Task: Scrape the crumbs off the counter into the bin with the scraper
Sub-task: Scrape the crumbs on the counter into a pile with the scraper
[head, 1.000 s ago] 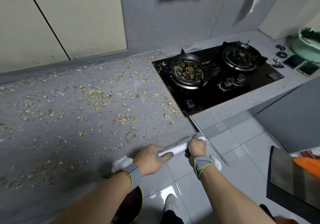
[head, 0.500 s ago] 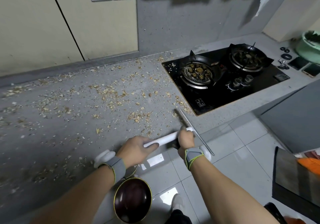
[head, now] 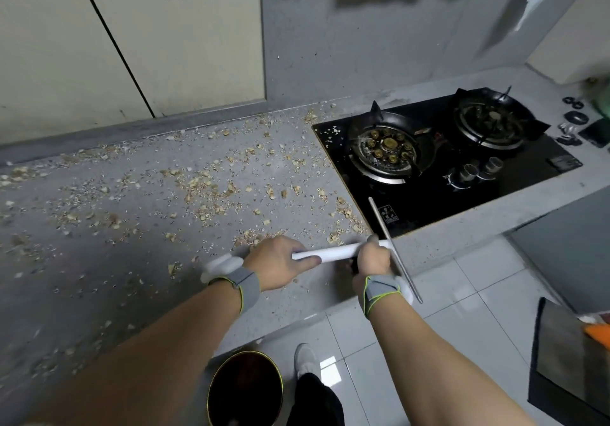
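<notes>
A scraper with a white handle point(head: 333, 252) and a long thin metal blade point(head: 392, 245) hangs over the counter's front edge, beside the hob. My left hand point(head: 279, 265) grips the near end of the handle. My right hand point(head: 374, 257) grips it close to the blade. Crumbs point(head: 211, 191) lie scattered across the grey counter point(head: 99, 260), thickest in the middle and along the hob's left edge. A dark round bin point(head: 246, 389) with a yellow rim stands on the floor below the counter edge, between my forearms.
A black gas hob point(head: 445, 168) with two burners is set into the counter at the right. Small items point(head: 576, 118) lie at the far right. A dark mat point(head: 567, 356) lies on the tiled floor at the right. My shoe point(head: 305, 359) shows near the bin.
Both hands have carried the scraper forward from over the floor; its blade now reaches over the hob's front left corner. The bin has come into full view below.
</notes>
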Motion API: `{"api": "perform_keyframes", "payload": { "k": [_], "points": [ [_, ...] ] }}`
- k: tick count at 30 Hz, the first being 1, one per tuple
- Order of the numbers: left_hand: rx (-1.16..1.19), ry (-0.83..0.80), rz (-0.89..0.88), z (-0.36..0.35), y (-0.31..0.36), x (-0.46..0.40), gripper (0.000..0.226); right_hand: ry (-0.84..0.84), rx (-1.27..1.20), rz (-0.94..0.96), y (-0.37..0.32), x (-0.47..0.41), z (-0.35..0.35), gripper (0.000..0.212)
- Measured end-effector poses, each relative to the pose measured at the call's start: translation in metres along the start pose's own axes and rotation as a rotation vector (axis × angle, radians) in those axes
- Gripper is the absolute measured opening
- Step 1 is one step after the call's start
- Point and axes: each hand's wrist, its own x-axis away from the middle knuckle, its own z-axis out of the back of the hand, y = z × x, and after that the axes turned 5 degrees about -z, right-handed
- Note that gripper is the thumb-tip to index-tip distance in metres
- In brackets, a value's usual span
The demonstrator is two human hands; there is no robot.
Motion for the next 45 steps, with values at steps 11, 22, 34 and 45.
{"api": "perform_keyframes", "payload": {
  "k": [11, 22, 34, 45],
  "points": [
    [0.094, 0.057, 0.099, 0.019, -0.026, -0.004, 0.021, -0.178, -0.102, -0.025, -0.017, 0.011, -0.044, 0.033],
    [0.134, 0.044, 0.058, 0.017, -0.025, -0.017, 0.025, -0.182, -0.097, -0.030, -0.021, 0.000, -0.042, 0.045],
    [0.184, 0.063, 0.083, 0.013, -0.032, -0.019, 0.026, -0.198, -0.152, -0.022, -0.024, -0.001, -0.051, 0.045],
    [0.105, 0.086, 0.109, 0.025, -0.052, -0.008, 0.028, -0.198, -0.061, -0.041, -0.016, 0.003, -0.085, 0.049]
  ]
}}
